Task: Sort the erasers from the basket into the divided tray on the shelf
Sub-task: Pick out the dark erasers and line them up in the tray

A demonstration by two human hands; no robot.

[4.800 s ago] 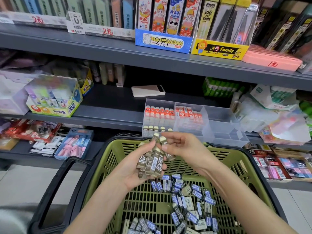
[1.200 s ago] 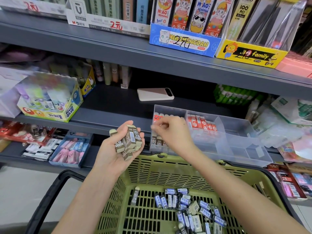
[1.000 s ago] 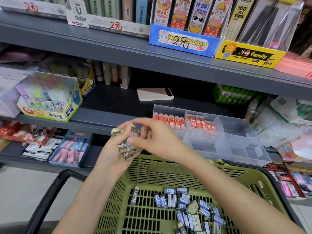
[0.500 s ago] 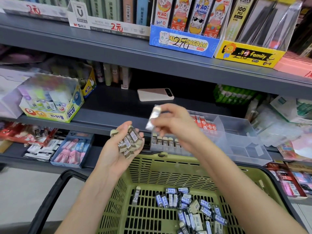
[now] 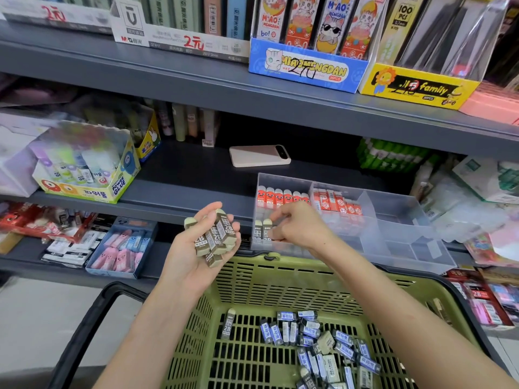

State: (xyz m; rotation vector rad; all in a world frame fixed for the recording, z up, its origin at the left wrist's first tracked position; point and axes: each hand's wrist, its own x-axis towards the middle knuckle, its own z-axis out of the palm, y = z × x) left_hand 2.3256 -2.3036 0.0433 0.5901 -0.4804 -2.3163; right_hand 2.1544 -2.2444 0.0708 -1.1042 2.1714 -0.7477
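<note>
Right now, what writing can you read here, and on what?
"2B": erasers in the left hand.
"POWER GLUE": glue box.
"M&G", "2元": white box.
"MIAOMENGDAN": blue box.
"family": yellow box.
"100 PCS": pack above it.
Print on the red erasers: too small.

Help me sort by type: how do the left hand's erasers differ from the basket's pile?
Held erasers wear brown 2B sleeves; basket erasers mostly blue ones. Held erasers are bunched in the left hand; basket erasers lie loose on the green basket floor. Both are sleeved blocks.
</note>
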